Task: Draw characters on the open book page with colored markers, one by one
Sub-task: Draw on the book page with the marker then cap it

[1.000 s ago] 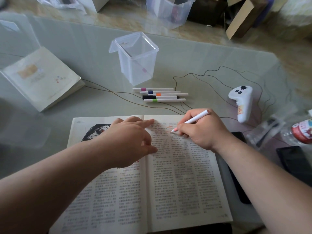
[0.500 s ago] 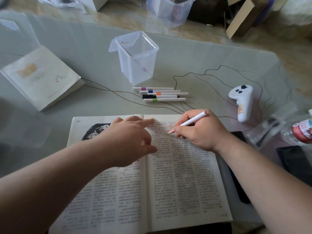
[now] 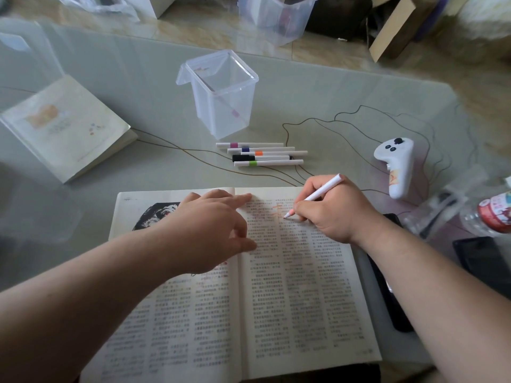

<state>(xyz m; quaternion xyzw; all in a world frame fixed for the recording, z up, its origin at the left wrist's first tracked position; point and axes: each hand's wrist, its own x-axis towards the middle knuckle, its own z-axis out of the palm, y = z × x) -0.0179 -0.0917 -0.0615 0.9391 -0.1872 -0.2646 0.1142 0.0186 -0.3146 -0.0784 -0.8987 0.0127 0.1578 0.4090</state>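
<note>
From my seat I see a glass table (image 3: 138, 59) with a closed pale book (image 3: 63, 125) lying flat at its left side. A clear plastic tub (image 3: 224, 98) stands upright near the middle, with something small and pink low inside it. Thin brown wires (image 3: 345, 114) loop across the glass. At the right a white controller (image 3: 396, 167) rests buttons up, and nearer me lie a crumpled clear bag (image 3: 439, 205), a bottle with a red label (image 3: 492, 214) on its side, and a dark flat device (image 3: 484, 258). On the floor beyond I make out a second clear tub (image 3: 276, 15) and a cardboard box (image 3: 392, 31).
</note>
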